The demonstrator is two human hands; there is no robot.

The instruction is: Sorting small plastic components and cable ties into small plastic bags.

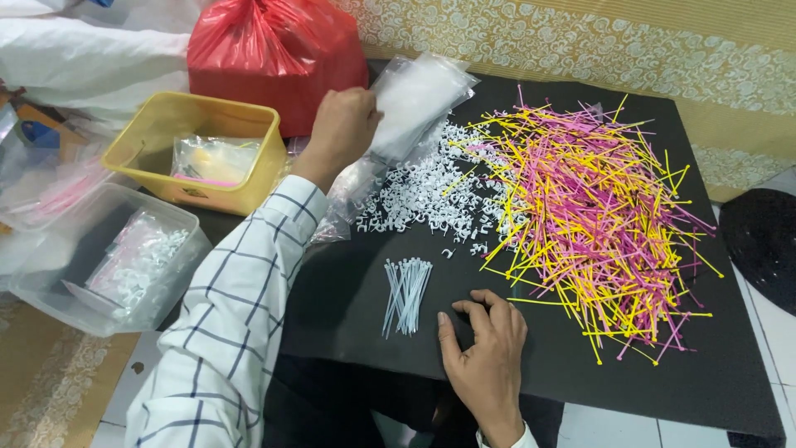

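Observation:
My left hand (pixel 342 130) reaches to the back of the black mat (pixel 630 373) and grips a stack of clear plastic bags (pixel 414 99). My right hand (pixel 487 348) rests flat on the mat near its front edge, fingers apart, holding nothing. Just left of it lies a small bundle of white cable ties (pixel 405 293). Beyond that spreads a heap of small white clips (pixel 423 195). A large pile of pink and yellow cable ties (pixel 593 207) covers the mat's right half.
A yellow tub (pixel 149 170) with a filled bag stands at the left, beside a red plastic bag (pixel 274 50). A clear plastic box (pixel 50 290) with packed bags of white clips sits nearer. A dark round object (pixel 763 245) lies at the right edge.

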